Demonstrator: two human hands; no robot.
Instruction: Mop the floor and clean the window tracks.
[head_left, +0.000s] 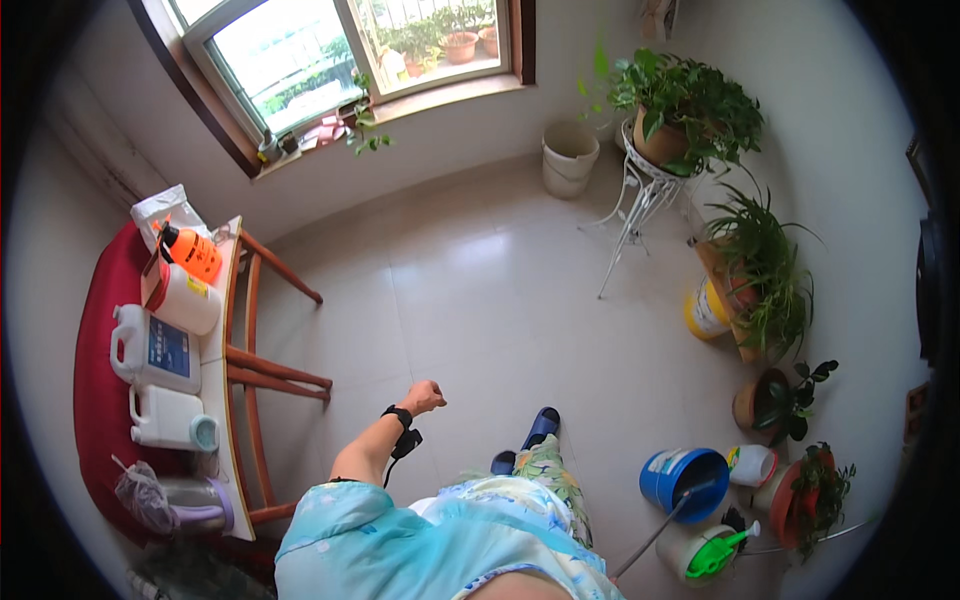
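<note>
My left hand (424, 397) hangs over the tiled floor with its fingers curled, and nothing shows in it. A black band is around that wrist, with a small dark device and cable beside it. My right hand is out of view. At lower right a thin grey stick (651, 541) runs from beside my shirt to a blue bucket (664, 484); what holds its lower end is hidden. Near the bucket, a green watering can (709, 556) rests on a pale bucket, and a white plastic container (752, 465) lies close by.
At left, narrow tables (231, 442) hold an orange spray bottle (196, 253) and white jugs (176, 349). A white metal plant stand (634, 199) with a leafy potted plant and a pale bucket (568, 161) stand near the window wall. Several potted plants line the right wall.
</note>
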